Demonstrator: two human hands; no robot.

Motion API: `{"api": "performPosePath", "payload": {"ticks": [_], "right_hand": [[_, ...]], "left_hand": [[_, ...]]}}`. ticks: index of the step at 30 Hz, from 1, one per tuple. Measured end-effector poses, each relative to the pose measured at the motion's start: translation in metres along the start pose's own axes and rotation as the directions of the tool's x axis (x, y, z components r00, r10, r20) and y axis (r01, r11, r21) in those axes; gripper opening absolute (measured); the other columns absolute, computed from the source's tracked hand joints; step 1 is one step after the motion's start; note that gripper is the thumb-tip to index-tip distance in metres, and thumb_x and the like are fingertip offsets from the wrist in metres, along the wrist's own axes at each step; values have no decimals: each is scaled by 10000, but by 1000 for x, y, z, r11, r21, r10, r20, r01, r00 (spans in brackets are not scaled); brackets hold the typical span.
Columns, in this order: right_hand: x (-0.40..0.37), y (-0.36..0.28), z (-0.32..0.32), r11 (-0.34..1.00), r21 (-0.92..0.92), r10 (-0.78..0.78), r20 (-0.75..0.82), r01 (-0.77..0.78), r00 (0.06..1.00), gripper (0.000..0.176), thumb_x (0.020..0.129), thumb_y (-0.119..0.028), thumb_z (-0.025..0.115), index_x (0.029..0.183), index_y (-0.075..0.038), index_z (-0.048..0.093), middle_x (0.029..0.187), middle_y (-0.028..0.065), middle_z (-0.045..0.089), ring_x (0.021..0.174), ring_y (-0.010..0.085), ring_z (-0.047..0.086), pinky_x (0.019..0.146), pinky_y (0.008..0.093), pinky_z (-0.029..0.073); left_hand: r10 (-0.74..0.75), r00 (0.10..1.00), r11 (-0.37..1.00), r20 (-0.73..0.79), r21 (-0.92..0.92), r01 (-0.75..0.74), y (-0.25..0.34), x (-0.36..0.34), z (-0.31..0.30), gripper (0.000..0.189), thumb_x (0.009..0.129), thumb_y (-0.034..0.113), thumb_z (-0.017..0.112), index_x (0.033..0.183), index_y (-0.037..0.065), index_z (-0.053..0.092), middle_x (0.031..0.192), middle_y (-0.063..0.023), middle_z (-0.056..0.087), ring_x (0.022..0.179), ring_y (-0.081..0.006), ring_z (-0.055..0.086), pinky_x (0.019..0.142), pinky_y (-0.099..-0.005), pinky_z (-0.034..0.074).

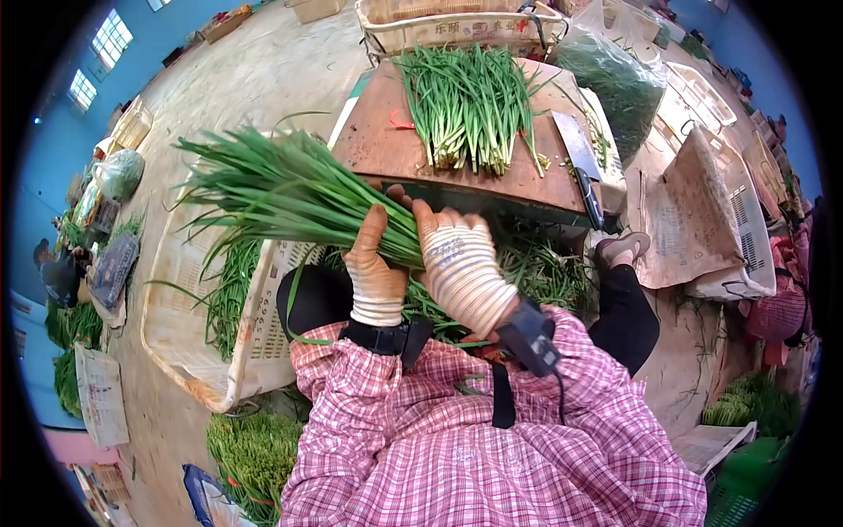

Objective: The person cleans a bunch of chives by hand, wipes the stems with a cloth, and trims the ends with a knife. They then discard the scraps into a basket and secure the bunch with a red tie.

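Observation:
My left hand [378, 268], in an orange-and-white glove, is closed round a thick bundle of green chives [307, 198] whose leaves fan out to the left. My right hand [457, 263], gloved the same way, wraps the stem end of that bundle close beside it. In front of both hands is a brown board [369, 132] bearing a pile of chives [470, 101], white stems towards me. A cleaver [575, 149] with a black handle lies at the board's right edge. Bits of red band show beside the pile.
A white crate [250, 329] with loose chives stands at my left. Cut greens [544, 272] lie below the board. At the right are a cloth-covered crate [755, 220] and a clear bag of greens [615, 83]. Chive bundles [255, 457] lie lower left. People sit at both sides.

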State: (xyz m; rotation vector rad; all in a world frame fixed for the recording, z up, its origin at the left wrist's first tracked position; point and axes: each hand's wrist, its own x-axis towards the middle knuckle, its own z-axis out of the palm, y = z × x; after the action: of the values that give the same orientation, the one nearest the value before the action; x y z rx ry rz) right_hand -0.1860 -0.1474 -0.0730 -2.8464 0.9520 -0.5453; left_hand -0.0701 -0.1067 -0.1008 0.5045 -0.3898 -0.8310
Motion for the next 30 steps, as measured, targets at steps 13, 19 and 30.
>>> {"api": "performPosePath", "payload": {"ticks": [13,19,30], "right_hand": [[102,87,-27,389,875,355,147,-288,923,293,744,-146,720,953,45,645,713,110,678,588,199,654,534,354,537],[129,168,64,403,895,130,152,-193,980,189,867,3,677,1056,-3,685,918,79,680,706,166,653,588,293,556],[124,155,33,-163,913,296,406,-373,864,147,877,-114,725,999,-50,675,946,79,669,757,200,659,618,302,563]], "left_hand": [[-194,958,802,210,597,32,-18,211,110,389,924,248,738,1207,-1,642,925,-66,727,761,-192,693,647,-323,566],[-535,841,-31,78,993,-112,-88,284,86,1315,762,878,572,1563,-91,187,1599,-252,323,1506,-321,280,1219,-371,223],[-373,687,186,624,776,-603,-75,295,32,631,1023,393,555,1548,85,385,1642,-213,264,1534,-343,201,1219,-423,208]]}}
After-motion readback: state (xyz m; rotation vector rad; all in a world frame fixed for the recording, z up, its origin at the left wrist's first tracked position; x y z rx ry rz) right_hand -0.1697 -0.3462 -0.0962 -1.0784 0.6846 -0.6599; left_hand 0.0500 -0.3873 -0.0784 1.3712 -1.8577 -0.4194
